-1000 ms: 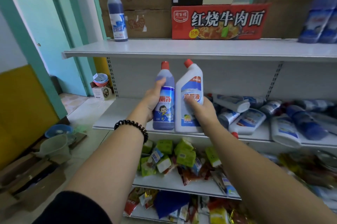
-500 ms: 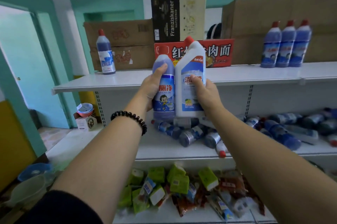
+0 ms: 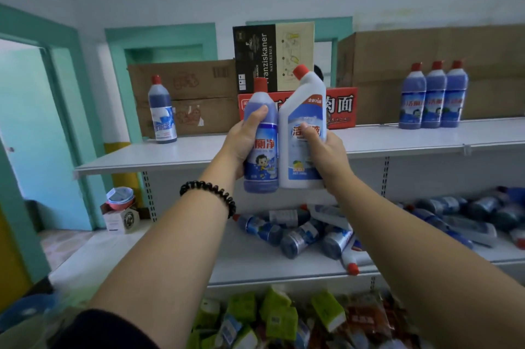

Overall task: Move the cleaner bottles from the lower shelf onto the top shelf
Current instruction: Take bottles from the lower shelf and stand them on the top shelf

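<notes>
My left hand [image 3: 245, 138] grips a blue cleaner bottle [image 3: 262, 155] with a red cap, held upright. Beside it my right hand [image 3: 324, 154] grips a white cleaner bottle [image 3: 305, 110] with an angled red-capped neck. Both bottles touch side by side in front of the top shelf [image 3: 199, 154], their bases below its front edge. One blue bottle [image 3: 162, 111] stands on the top shelf at the left, and three blue bottles [image 3: 433, 95] stand at the right. Several cleaner bottles [image 3: 301, 232] lie in a heap on the lower shelf [image 3: 176, 260], with more [image 3: 466, 212] further right.
Cardboard boxes [image 3: 196, 95], a red noodle carton [image 3: 341, 107] and a black-and-cream box [image 3: 272, 56] line the back of the top shelf. Green packets [image 3: 270, 317] fill the shelf below. A small box with bowls [image 3: 120, 213] sits left of the shelving by a teal doorway.
Both hands have raised the two bottles from the lower shelf's level up to the top shelf's height. The view has tilted upward, showing the wall and clock.
</notes>
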`<state>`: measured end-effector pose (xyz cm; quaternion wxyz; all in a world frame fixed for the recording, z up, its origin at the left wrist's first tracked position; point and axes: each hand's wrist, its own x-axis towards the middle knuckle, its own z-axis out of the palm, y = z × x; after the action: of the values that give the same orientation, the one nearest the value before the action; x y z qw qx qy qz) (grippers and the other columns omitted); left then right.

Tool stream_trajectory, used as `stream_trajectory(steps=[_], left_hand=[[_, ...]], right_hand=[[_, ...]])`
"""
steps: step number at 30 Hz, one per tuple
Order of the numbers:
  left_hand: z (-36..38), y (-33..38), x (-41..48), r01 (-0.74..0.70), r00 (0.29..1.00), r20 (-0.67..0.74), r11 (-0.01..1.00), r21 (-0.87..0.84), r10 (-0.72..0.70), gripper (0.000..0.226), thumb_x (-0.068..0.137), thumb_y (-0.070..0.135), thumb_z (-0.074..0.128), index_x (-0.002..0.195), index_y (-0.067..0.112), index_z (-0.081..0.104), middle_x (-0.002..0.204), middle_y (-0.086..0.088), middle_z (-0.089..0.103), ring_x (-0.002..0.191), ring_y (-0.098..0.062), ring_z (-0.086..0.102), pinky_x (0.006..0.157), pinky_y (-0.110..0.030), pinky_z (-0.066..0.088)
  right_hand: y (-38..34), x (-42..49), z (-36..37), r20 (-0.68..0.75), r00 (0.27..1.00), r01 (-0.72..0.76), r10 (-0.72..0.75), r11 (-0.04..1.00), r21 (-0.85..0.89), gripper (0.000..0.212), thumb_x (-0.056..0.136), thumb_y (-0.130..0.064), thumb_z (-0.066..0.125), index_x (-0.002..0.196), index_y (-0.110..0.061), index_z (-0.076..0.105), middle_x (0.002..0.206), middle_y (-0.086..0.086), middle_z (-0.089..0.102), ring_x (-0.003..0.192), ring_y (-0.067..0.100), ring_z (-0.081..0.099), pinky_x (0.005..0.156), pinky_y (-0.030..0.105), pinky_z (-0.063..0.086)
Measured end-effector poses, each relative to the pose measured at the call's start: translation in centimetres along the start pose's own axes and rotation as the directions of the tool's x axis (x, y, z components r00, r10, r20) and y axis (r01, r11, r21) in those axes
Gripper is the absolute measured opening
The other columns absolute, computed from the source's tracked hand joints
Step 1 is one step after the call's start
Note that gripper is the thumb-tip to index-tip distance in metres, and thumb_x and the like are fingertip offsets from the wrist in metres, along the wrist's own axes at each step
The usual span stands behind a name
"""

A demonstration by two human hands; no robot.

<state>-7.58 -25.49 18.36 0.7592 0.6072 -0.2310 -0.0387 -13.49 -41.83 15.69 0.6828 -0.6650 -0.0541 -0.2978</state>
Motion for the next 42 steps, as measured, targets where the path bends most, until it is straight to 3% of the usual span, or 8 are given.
stream_trajectory(steps=[5,9,14,19,24,28,38,42], left_hand=[[1.3,0.0,2.1,-0.02,0.997,0.073,0.999,-0.038,0.023,0.075,0.067,0.057,0.081,0.121,0.007,0.066,0.11,-0.019,0.074,0.095,-0.035,0.072,0.091,-0.05,0.057],[3.3,-1.0,3.9,-0.034,0.993,0.107,0.997,-0.064,0.04,0.051,0.081,0.048,0.077,0.115,0.011,0.068,0.107,-0.017,0.075,0.095,-0.036,0.073,0.092,-0.053,0.057],[7.5,-2.2,5.5,-0.039,0.977,0.204,0.994,-0.106,0.06,0.067,0.073,0.052,0.081,0.122,0.009,0.067,0.109,-0.017,0.075,0.099,-0.038,0.072,0.091,-0.055,0.057],[12.9,-3.4,6.5,-0.037,0.956,0.287,0.993,-0.112,0.068,0.037,0.085,0.039,0.076,0.11,0.012,0.07,0.1,-0.013,0.077,0.088,-0.031,0.075,0.081,-0.043,0.061],[19.4,-4.8,7.3,-0.033,0.926,0.37,0.993,-0.111,0.072,0.037,0.085,0.04,0.076,0.11,0.013,0.069,0.098,-0.009,0.078,0.087,-0.028,0.076,0.076,-0.039,0.062],[25.8,-6.1,8.2,-0.019,0.91,0.408,0.991,-0.131,0.071,0.046,0.084,0.044,0.076,0.115,0.012,0.068,0.1,-0.01,0.078,0.09,-0.03,0.076,0.081,-0.043,0.062],[41.8,-8.5,12.9,-0.039,0.947,0.308,0.985,-0.168,0.09,0.053,0.073,0.053,0.08,0.111,0.02,0.067,0.105,-0.009,0.075,0.096,-0.029,0.074,0.089,-0.048,0.059],[46.2,-9.0,15.4,-0.073,0.966,0.236,0.988,-0.135,0.103,0.048,0.08,0.053,0.075,0.112,0.02,0.064,0.101,-0.007,0.073,0.091,-0.023,0.073,0.082,-0.038,0.06]], right_hand=[[-0.9,1.0,-1.2,-0.034,0.998,0.05,-0.051,0.998,-0.03,0.028,0.092,-0.039,0.069,0.111,-0.018,0.067,0.101,0.001,0.076,0.086,0.015,0.075,0.077,0.035,0.063],[-0.9,1.7,-3.4,-0.09,0.991,0.086,-0.097,0.989,-0.117,0.034,0.085,-0.037,0.077,0.11,-0.017,0.067,0.103,0.004,0.076,0.093,0.02,0.074,0.084,0.042,0.062],[-1.1,1.8,-7.1,-0.233,0.966,0.059,-0.115,0.971,-0.233,0.047,0.083,-0.04,0.078,0.117,-0.011,0.064,0.105,0.003,0.075,0.093,0.018,0.073,0.085,0.042,0.061],[-1.4,1.2,-11.8,-0.344,0.928,0.04,-0.14,0.959,-0.28,0.047,0.08,-0.038,0.081,0.115,-0.012,0.065,0.105,0.003,0.074,0.095,0.018,0.073,0.082,0.037,0.061],[-2.4,0.5,-17.6,-0.4,0.902,0.028,-0.163,0.947,-0.321,0.032,0.08,-0.031,0.082,0.105,-0.019,0.065,0.102,0.001,0.075,0.091,0.015,0.074,0.074,0.028,0.061],[-2.7,0.8,-23.9,-0.449,0.874,0.012,-0.187,0.931,-0.366,0.043,0.079,-0.037,0.082,0.111,-0.015,0.065,0.103,0.002,0.075,0.091,0.017,0.074,0.077,0.033,0.062],[-5.3,4.9,-40.4,-0.444,0.875,-0.009,-0.193,0.91,-0.414,0.044,0.079,-0.043,0.081,0.112,-0.018,0.064,0.102,0.001,0.075,0.092,0.018,0.073,0.082,0.038,0.062],[-5.7,7.8,-46.0,-0.431,0.883,-0.007,-0.188,0.912,-0.411,0.043,0.078,-0.046,0.081,0.109,-0.022,0.063,0.104,0.002,0.074,0.094,0.019,0.073,0.086,0.042,0.061]])
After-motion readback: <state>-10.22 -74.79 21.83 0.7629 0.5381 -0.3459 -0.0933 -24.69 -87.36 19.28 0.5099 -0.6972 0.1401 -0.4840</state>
